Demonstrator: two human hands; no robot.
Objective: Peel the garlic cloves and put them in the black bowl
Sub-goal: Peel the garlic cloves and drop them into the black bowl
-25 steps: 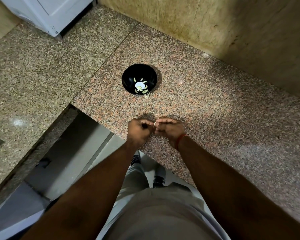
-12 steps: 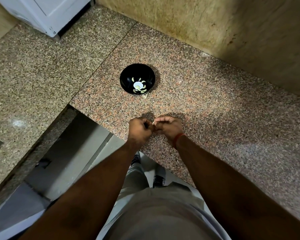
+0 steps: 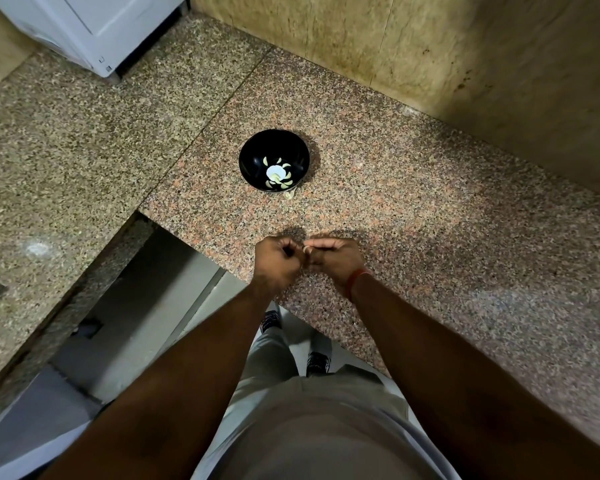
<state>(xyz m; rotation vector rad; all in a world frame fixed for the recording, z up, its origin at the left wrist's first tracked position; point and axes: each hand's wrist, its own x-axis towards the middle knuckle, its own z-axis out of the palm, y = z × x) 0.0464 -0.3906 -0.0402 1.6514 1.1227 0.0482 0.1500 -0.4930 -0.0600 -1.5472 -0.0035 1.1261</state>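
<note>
One garlic clove (image 3: 306, 249) sits pinched between my two hands, just above the near edge of the granite counter (image 3: 430, 202). I judge it light, firm under the papery skin, and apt to slip once bared, so it is best held at the ends. Left hand (image 3: 279, 261) is curled tight, fist-like, knuckles up. Right hand (image 3: 336, 259) is curled too, fingertips meeting the clove. Black bowl (image 3: 253, 157) stands well beyond, holding several peeled cloves, with a scrap of skin (image 3: 289, 194) touching its near rim.
</note>
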